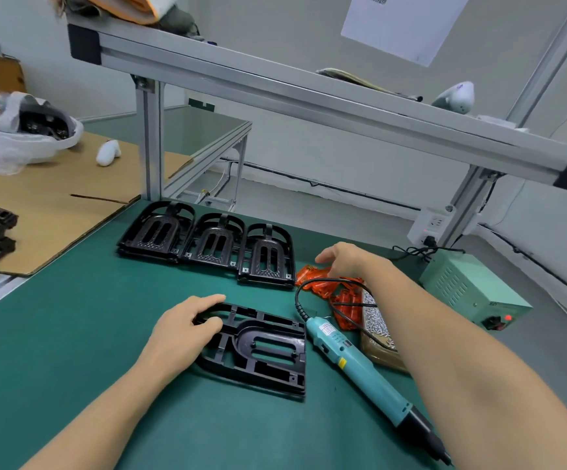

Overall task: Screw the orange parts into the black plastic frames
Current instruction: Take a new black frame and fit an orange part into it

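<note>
— Head view: what stage is this?

— Fetching a part. The left hand (187,330) curls its fingers round the rim of a black frame (261,351) lying mid-mat; the right hand (346,259), fingers loosely spread and holding nothing, hovers over the orange parts (322,283) toward the mat's (72,334) far right edge.

— Next?

— Likely pinching one part, seating it, then taking up the electric screwdriver (360,364) beside the frame.

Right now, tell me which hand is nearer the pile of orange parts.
Right. The right hand hovers directly over the orange parts; the left hand grips the black frame further left, nearer the person.
</note>
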